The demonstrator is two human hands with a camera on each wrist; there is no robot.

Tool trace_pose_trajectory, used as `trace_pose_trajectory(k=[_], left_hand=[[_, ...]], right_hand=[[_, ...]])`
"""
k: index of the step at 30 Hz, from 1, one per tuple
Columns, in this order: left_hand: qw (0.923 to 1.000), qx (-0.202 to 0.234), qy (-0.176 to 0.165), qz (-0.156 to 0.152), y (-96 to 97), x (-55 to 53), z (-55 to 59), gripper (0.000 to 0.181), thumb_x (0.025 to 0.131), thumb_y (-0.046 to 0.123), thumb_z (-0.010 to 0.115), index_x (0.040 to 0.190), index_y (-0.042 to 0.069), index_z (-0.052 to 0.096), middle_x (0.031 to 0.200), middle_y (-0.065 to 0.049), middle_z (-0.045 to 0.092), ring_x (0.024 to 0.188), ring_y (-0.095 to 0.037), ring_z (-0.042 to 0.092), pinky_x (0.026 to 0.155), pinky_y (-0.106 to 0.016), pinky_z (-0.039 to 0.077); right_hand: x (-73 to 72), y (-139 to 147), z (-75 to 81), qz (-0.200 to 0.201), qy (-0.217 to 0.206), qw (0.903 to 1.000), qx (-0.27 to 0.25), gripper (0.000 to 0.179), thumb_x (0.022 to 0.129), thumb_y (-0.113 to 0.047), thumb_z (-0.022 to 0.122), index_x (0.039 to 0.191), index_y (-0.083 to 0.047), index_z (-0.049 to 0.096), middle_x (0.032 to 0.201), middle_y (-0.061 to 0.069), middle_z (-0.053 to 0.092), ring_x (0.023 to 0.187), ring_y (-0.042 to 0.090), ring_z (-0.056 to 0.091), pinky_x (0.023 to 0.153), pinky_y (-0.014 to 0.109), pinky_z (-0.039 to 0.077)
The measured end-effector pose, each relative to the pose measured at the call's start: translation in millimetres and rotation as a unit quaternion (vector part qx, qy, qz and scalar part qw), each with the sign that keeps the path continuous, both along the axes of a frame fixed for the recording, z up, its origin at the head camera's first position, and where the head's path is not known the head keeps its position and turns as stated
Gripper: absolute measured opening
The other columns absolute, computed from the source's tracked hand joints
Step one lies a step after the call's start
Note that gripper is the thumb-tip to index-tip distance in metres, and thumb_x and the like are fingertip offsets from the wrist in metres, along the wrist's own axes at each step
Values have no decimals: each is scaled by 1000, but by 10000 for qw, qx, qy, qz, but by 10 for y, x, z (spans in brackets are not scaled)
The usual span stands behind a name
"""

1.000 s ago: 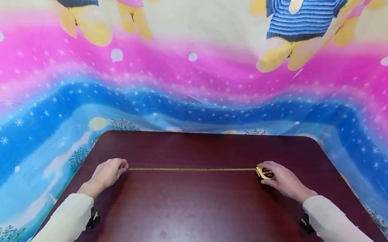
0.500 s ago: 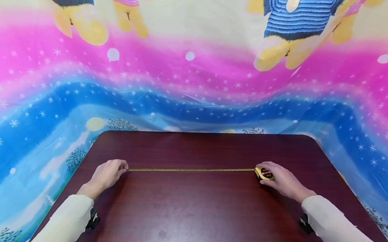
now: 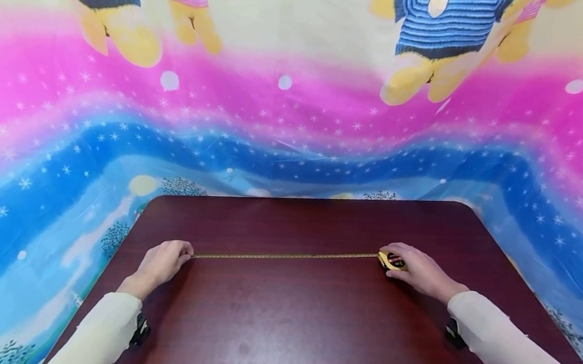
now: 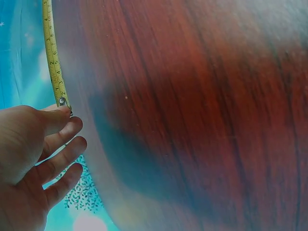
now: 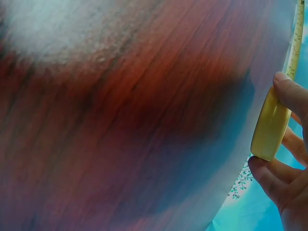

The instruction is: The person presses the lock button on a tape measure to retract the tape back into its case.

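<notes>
Between the two hands stretches the yellow blade point(image 3: 285, 256) of a tape measure, its case point(image 3: 393, 260) yellow and black. My left hand point(image 3: 162, 263) pinches the blade's free end; in the left wrist view the metal end hook point(image 4: 62, 102) shows at the thumb and index finger, the other fingers loosely bent. Around the case curls my right hand point(image 3: 421, 269), thumb on the near side in the head view. The right wrist view shows the edge of the yellow case point(image 5: 270, 127) between thumb and fingers, the blade leaving it at the top.
Below the hands lies a dark red-brown wooden table point(image 3: 269, 319) with rounded far corners. A printed curtain point(image 3: 297, 119) in pink and blue hangs behind it and along both sides. Each wrist wears a small black device point(image 3: 141, 329) below a cream sleeve point(image 3: 102, 327).
My right hand has moved slightly left with the tape measure case, so the stretch of blade is a little shorter. My left hand stays almost in place.
</notes>
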State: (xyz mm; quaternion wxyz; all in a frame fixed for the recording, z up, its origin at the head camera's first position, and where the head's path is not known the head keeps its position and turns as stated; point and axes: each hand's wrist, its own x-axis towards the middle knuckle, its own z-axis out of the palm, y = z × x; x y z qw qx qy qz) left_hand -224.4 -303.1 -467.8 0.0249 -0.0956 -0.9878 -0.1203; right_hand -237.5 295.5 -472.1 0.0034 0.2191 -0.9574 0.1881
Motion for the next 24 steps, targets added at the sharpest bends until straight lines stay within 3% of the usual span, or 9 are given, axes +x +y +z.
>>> trace_pose_trajectory(k=[24], left_hand=[[10000,-18,78,-31,1,-29,-36,8,97,10,66,98,12,73,95,-5,74,77,-17,64,75,-45,55]], right_hand=[[-19,-61,-53,-43,-35,10000,-33,56,89,-24,78,140,-12,58,140,15,58,124,35,58,103,60,48]])
